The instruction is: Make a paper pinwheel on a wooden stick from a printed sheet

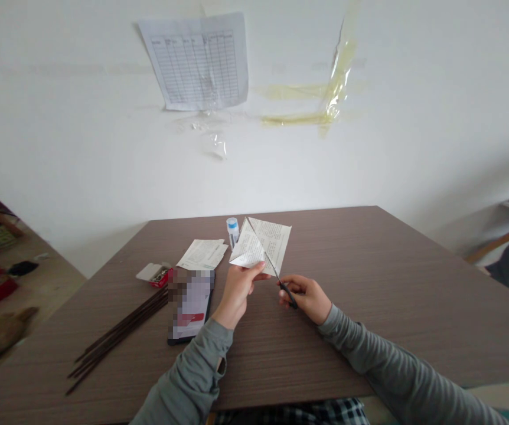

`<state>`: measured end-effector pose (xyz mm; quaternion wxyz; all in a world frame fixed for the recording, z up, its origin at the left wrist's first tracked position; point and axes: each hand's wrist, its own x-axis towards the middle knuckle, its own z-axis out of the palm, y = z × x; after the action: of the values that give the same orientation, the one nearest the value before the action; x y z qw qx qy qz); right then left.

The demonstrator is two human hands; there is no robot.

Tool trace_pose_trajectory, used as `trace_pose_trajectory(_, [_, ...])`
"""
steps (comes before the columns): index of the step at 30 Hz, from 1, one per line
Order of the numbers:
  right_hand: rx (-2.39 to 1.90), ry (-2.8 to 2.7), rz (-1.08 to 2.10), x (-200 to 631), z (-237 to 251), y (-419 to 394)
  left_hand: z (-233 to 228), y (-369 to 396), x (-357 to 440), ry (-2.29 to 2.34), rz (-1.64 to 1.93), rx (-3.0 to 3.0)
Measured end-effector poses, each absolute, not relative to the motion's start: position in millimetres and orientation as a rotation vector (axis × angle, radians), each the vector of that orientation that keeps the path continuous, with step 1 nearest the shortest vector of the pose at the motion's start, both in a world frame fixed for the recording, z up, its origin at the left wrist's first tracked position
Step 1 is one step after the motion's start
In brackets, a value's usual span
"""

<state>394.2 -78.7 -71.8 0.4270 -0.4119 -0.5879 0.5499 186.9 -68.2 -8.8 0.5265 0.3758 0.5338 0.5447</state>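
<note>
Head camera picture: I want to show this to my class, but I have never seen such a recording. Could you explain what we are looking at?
One camera sits on a person's head, looking forward and down, so the two arms in grey sleeves are the wearer's own. The left hand holds up a folded printed paper. The right hand has its grip on scissors, the blades along the paper's fold. On the brown table lie a phone, dark thin sticks, a small open box, another paper and a small bottle.
</note>
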Motion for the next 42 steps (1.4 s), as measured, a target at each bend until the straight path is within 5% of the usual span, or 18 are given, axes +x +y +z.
trace_pose_trajectory(42, [-1.063, -1.491, 1.35, 399.9, -76.1, -77.6, -16.2, -62.9, 182.9, 1.348, 1.35, 0.899])
